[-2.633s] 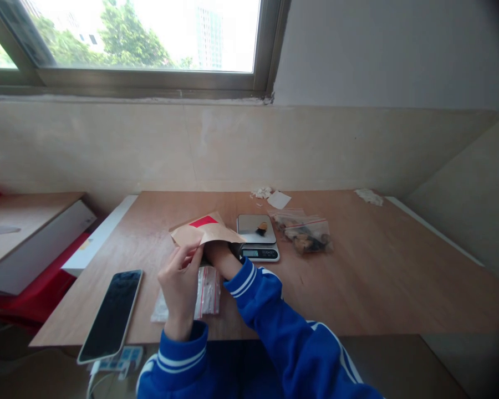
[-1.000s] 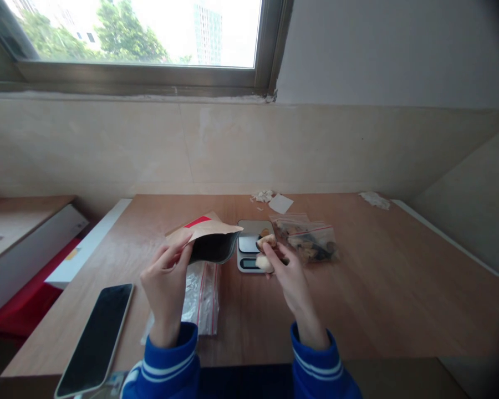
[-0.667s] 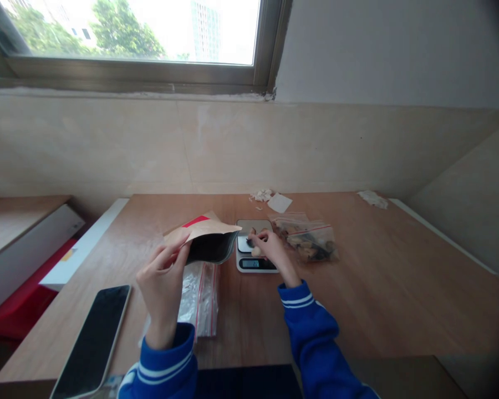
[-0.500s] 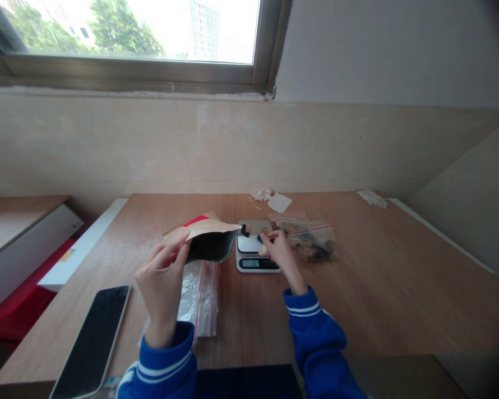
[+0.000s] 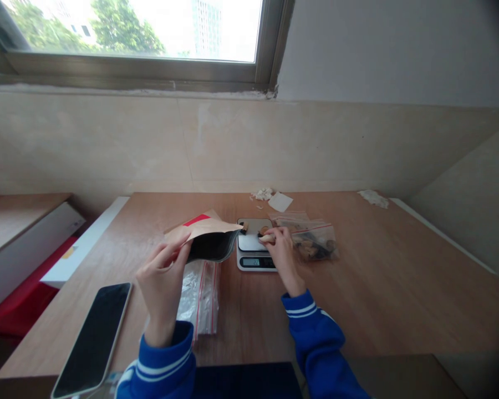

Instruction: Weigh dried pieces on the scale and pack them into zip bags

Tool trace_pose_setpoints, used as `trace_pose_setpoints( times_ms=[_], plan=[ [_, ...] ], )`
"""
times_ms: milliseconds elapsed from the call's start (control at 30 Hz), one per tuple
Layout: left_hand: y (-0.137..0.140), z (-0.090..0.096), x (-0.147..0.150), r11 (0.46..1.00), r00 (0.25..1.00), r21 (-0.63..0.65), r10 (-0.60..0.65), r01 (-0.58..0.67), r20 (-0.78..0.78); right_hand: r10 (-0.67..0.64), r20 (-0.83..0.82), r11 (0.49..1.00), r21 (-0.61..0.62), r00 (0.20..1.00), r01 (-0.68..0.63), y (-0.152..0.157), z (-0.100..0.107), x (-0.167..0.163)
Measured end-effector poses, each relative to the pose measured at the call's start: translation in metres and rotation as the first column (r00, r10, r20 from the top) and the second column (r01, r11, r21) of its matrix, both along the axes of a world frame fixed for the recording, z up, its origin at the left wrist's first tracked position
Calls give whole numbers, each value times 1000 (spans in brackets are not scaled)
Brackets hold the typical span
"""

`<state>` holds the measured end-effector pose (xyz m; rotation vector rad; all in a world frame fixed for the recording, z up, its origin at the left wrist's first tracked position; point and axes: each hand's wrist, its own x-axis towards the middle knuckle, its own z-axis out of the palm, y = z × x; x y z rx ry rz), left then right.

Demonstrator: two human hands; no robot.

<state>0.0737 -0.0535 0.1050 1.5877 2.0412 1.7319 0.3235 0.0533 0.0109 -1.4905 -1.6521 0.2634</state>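
In my left hand is a kraft paper pouch, pinched by its edge between thumb and fingers. Its dark-lined mouth gapes toward the right, near the kitchen scale. Over the scale's plate, my right hand is closed on a small pale piece, too small to name surely. A tan-and-dark piece lies at the plate's left, and another brownish piece shows just beyond my fingertips. The lit display is partly readable; my right hand overlaps the scale's right side.
Right of the scale sits a zip bag of tan and dark pieces. Clear zip bags lie below the pouch. A phone rests at front left. White scraps and a white square are near the wall.
The pale piece, earlier below my right fingertips, is now up between them. My right hand has shifted slightly. The pouch and my left hand stay nearly where they were.
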Motion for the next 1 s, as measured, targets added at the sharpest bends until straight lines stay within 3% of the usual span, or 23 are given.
trace_pose_setpoints(
  times_ms=[233, 400, 500, 600, 733, 767, 800, 833, 900, 1000],
  plan=[
    [0, -2, -1, 1000, 1000, -5, -5, 5, -2, 37, 115, 999, -13, 993, -36, -1, -7, -13],
    [0, -3, -2, 1000, 1000, -12, 1, -1, -4, 16, 240, 1000, 9, 971, -18, -2, 1, -17],
    [0, -2, -2, 1000, 1000, -19, 0, 0, -4, 100, 260, 995, -2, 961, -103, 0, 10, -25],
    [0, 0, -3, 1000, 1000, -20, 0, 0, -16, 189, 129, 980, 39, 973, -196, -7, 26, -39],
    [2, 2, -6, 1000, 999, -12, -9, 9, -35, 116, -215, 962, 267, 970, -56, -43, 61, -65],
    [2, 2, -6, 1000, 999, -11, -13, 13, -34, 169, -235, 948, 304, 957, -92, -54, 70, -73],
    [2, 1, -7, 1000, 999, -10, -16, 15, -31, 294, -185, 916, 334, 938, -221, -65, 79, -82],
    [1, 1, -7, 1000, 1000, -10, -17, 17, -24, 437, -73, 861, 324, 897, -393, -74, 87, -90],
    [0, -1, -8, 1000, 1000, -5, -21, 21, -6, 588, 111, 781, 180, 802, -598, -84, 98, -105],
    [-5, -5, -8, 1000, 1000, -2, -27, 27, -2, 597, 235, 802, -143, 767, -580, -80, 101, -122]
  ],
)
